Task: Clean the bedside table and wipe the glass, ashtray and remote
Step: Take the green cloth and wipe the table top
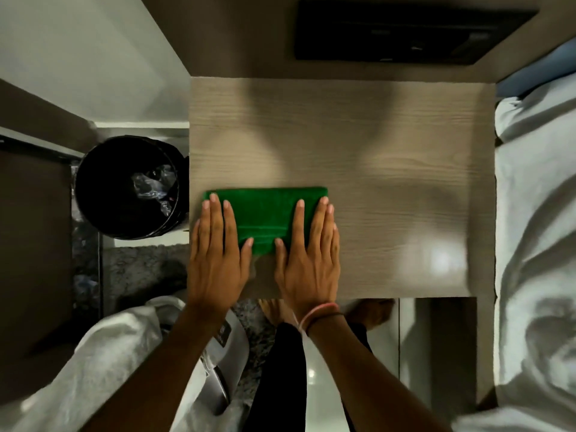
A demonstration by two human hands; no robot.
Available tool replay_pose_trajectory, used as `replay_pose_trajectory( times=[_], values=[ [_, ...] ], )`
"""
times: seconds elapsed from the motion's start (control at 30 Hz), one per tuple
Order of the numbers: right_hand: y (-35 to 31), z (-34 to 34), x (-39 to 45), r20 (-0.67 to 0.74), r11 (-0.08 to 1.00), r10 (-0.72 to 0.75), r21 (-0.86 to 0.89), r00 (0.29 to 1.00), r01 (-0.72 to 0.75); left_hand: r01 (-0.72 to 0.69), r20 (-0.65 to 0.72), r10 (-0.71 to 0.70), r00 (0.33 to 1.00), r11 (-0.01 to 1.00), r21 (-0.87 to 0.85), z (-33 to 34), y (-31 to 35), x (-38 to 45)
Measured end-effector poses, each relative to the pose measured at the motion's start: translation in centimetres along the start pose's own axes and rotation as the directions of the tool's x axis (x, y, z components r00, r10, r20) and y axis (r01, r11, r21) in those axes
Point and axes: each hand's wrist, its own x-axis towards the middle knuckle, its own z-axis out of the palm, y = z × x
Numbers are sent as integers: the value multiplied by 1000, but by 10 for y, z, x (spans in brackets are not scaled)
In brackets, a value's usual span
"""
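A folded green cloth [265, 210] lies flat on the wooden bedside table [389, 157], near its front left corner. My left hand [216, 254] presses palm-down on the cloth's left end, fingers straight and together. My right hand [310, 257] presses palm-down on the cloth's right end in the same way. Neither hand grips the cloth. No glass, ashtray or remote shows in this view.
A black bin [131, 185] with a plastic liner stands on the floor left of the table. White bedding [536, 229] borders the table on the right. A dark panel [414, 29] sits on the wall behind. My feet [371, 313] show below the table's front edge.
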Motion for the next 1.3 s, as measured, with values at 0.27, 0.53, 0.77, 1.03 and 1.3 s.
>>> replay_pose_trajectory(
  times=[0.27, 0.53, 0.77, 1.03, 1.3],
  values=[
    [-35, -24, 128, -10, 999, -46, 10, 999, 46, -97, -74, 98, 992, 995, 16, -31, -33, 127],
    [-64, -32, 185, 15, 999, -32, -6, 999, 33, -91, -35, 91, 995, 996, 0, -47, -57, 184],
    [-47, -29, 137, 34, 985, -175, 20, 984, 174, -92, -53, 91, 994, 996, -13, -41, -58, 101],
    [-20, -19, 63, 159, 831, -556, 128, 816, 541, -135, -9, 135, 991, 991, 21, -27, -58, -59],
    [-45, -23, 80, 265, 683, -715, 61, 647, 728, -217, -68, 219, 973, 976, 31, -30, -37, -68]
  ],
)
